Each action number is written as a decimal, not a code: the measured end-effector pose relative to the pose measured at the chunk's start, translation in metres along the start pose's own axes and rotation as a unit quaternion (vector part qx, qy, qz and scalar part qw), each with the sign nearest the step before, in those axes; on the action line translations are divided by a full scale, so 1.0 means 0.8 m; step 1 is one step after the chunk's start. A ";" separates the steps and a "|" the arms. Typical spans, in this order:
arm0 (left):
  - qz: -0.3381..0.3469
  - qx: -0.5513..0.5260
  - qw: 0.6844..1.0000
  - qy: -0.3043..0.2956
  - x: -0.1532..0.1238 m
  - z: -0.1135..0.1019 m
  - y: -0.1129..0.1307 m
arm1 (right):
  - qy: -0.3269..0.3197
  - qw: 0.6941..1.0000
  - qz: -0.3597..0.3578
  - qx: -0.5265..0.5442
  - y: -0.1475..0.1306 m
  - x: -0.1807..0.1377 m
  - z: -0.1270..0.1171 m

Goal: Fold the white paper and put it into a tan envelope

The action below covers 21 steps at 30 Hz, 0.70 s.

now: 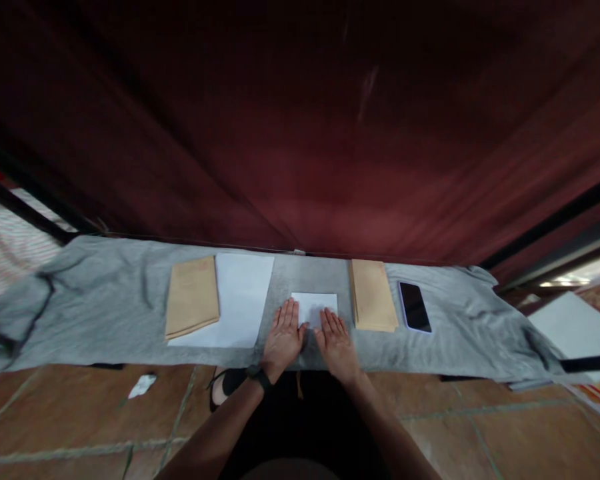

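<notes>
Both hands lie flat, palms down, on a small white folded paper (314,304) near the middle of the table (307,272), which is covered by a grey cloth (105,300). The left hand (283,335) has its fingers stretched out and close together, the fingertips over the paper's near left part. The right hand (336,337) mirrors it, with its fingertips on the paper's near right part. The two thumbs point toward each other and nearly meet at the paper's near edge. The grip of each hand is released: neither one clenches or pinches anything, and both only press down with straight fingers. A dark wristwatch (260,377) sits on the left wrist. To the left of the hands, white sheets (244,293) lie on the cloth, and a brown envelope (193,297) rests on top of their left half. Just to the right of the folded paper lies a stack of brown envelopes (373,295), and beside that a phone (415,307) with its dark screen facing up. The cloth bunches into folds at both ends of the table. A dark red curtain (300,133) hangs behind the table. In front of the table is a floor of brown tiles (480,433), where a crumpled scrap of white paper (143,385) lies to the left of the person.
</notes>
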<state>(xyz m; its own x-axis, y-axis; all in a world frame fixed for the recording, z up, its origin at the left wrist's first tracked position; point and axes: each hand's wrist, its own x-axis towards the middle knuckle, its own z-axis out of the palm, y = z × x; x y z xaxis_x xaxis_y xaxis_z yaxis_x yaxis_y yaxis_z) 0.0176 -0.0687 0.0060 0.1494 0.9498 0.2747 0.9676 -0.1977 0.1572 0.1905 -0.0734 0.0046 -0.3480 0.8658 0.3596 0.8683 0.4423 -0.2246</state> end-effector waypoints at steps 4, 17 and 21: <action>-0.001 -0.005 1.000 0.008 -0.002 0.000 0.000 | -0.025 0.999 -0.041 0.027 0.001 0.030 0.013; 0.030 -0.056 0.997 0.051 -0.010 -0.011 0.000 | -0.015 0.997 0.056 0.041 0.030 0.061 0.026; 0.097 -0.081 0.991 0.053 -0.022 -0.014 -0.001 | -0.108 0.976 -0.047 0.183 0.005 0.070 0.012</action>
<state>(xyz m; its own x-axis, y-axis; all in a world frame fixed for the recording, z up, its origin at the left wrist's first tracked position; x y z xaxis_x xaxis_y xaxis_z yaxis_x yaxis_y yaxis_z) 0.0119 -0.0878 0.0120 0.2990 0.8606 0.4122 0.8763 -0.4186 0.2384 0.1711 -0.0212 0.0154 -0.5212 0.8286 0.2043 0.6576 0.5425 -0.5228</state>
